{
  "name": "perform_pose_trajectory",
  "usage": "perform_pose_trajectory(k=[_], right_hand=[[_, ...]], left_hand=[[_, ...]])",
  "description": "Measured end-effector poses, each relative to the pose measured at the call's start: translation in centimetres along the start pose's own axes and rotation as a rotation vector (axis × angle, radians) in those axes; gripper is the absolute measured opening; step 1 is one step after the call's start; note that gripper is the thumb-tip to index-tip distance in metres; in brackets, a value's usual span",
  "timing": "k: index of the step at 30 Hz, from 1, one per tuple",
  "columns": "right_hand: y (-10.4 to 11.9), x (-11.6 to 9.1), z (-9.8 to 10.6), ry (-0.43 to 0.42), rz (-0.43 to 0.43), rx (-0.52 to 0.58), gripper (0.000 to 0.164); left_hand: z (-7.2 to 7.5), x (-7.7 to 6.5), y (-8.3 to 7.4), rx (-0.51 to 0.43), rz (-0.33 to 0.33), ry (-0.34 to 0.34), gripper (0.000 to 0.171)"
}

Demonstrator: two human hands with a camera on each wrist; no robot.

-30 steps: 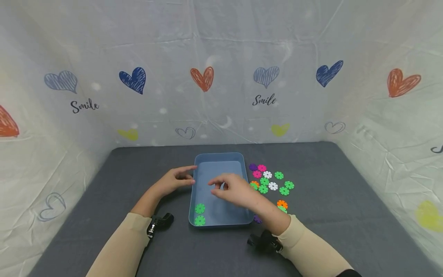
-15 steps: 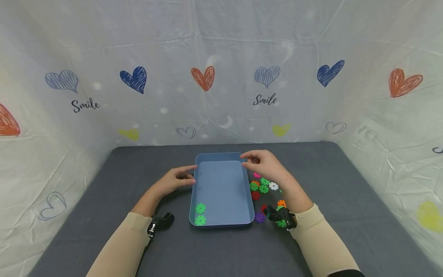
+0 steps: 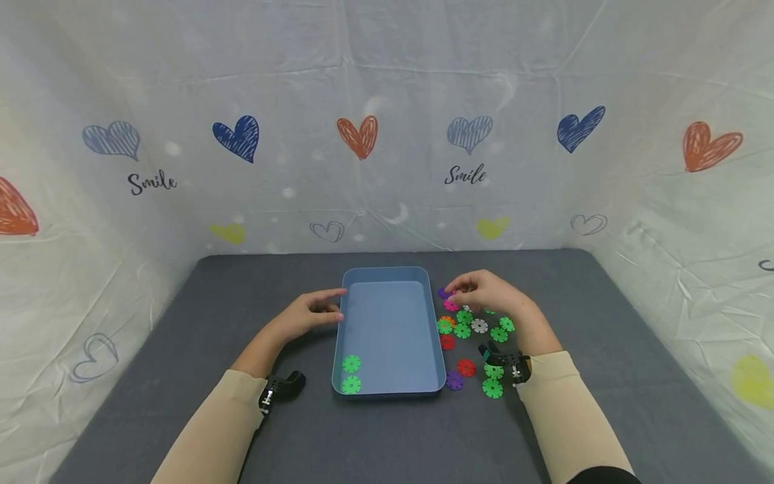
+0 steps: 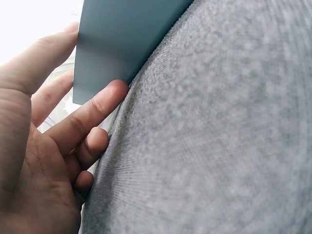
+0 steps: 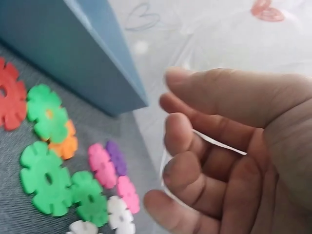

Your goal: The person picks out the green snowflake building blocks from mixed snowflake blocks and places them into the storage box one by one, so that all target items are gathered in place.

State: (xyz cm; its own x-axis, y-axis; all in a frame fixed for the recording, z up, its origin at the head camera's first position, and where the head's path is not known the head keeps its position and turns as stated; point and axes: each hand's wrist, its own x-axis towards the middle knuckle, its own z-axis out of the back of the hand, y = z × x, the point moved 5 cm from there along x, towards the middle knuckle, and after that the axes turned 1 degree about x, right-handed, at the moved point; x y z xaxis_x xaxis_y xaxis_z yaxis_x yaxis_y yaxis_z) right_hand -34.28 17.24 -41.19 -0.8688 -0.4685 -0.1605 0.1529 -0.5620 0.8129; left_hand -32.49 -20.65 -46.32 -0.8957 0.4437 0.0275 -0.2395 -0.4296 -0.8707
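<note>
A blue tray [image 3: 387, 336] lies on the table with two green flower-shaped discs [image 3: 351, 364] in its near left corner. My left hand [image 3: 311, 314] is at the tray's left side; in the left wrist view its fingers [image 4: 105, 100] lie against the tray's outer wall. My right hand [image 3: 492, 294] is over the far end of the loose discs, thumb and index fingertips close to a pink disc [image 3: 451, 305] and a purple disc [image 3: 443, 294]. In the right wrist view its fingers are loosely bent, apart from the thumb, with nothing between them.
Right of the tray lie several more discs: green [image 3: 464, 316], white [image 3: 480, 326], red [image 3: 465, 368], orange and purple [image 3: 455, 380]. A green one overlaps an orange one near the tray wall. A pale curtain [image 3: 399, 101] printed with hearts surrounds the grey table [image 3: 260, 282].
My right hand has gone from above the tray, past its far right corner, to the discs on the right. The left hand has stayed at the tray's side.
</note>
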Motion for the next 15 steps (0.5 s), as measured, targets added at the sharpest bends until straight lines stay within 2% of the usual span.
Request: perform_pose_trajectory(k=[9,15], right_hand=[[-1.0,0.8,-2.8,0.212,0.015,-0.036,0.035],[-0.9,1.1,-4.0,0.254,0.013,-0.062,0.039]], left_hand=[[0.0,0.0,0.2,0.015,0.004,-0.006,0.065],[0.0,0.1,0.1,0.016,0.017,-0.014,0.066]])
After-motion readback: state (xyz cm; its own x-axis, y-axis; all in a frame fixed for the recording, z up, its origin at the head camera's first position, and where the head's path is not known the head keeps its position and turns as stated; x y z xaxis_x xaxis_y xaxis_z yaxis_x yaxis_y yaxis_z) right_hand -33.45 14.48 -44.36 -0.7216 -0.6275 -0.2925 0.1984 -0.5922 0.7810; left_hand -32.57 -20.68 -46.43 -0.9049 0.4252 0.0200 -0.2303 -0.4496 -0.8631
